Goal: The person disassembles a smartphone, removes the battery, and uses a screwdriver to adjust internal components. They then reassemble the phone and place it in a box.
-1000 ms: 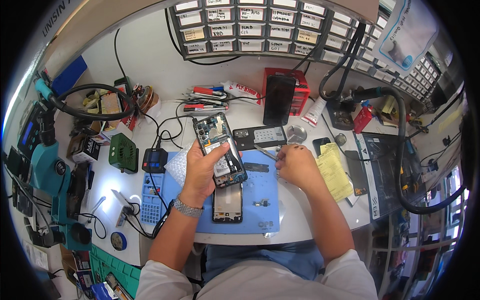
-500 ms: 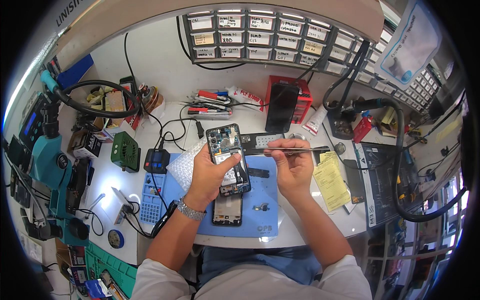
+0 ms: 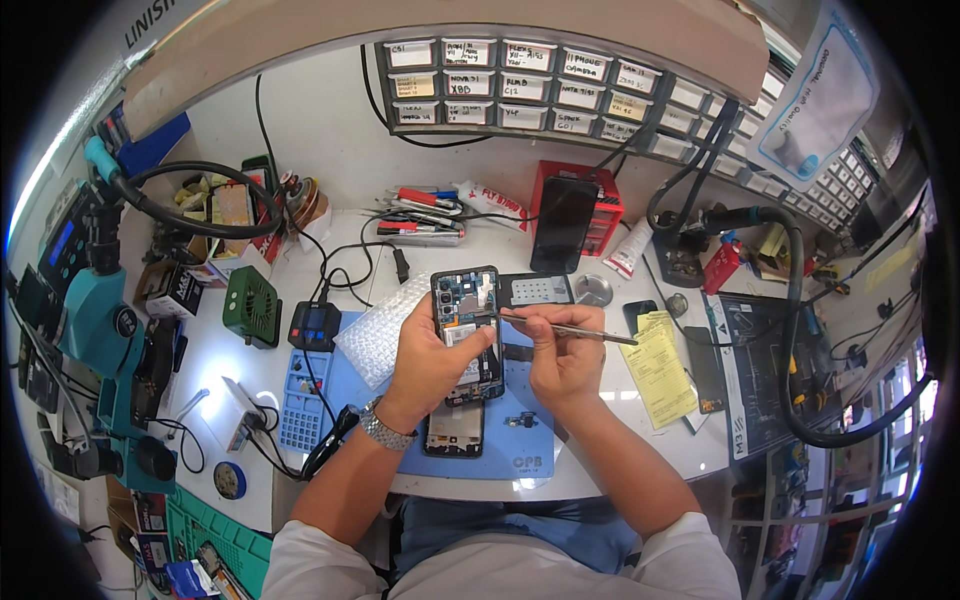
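My left hand (image 3: 430, 365) is wrapped round an opened phone (image 3: 466, 290), its thumb across the battery side. The phone's circuit board and camera lenses face up. My right hand (image 3: 567, 362) pinches slim metal tweezers (image 3: 600, 333), whose tip is at the phone's right edge, by the board; whether it touches is too small to tell. Below the held phone, a separate phone frame (image 3: 455, 436) lies on a blue work mat (image 3: 400, 450). A small dark part (image 3: 520, 420) and a dark strip (image 3: 518, 353) rest on the mat to the right.
Bubble wrap (image 3: 375, 340) lies left of the phone. Beyond it stand a red drawer box (image 3: 600, 215) and a dark phone (image 3: 565, 225). Yellow paper slips (image 3: 655, 370) lie at right. A teal microscope (image 3: 110, 340) stands left; a thick black hose (image 3: 797, 330) curves at right.
The tweezers have moved left and tilted, bringing their tip to the phone's edge. My right hand has come closer to the left. The phone has shifted slightly toward me and right.
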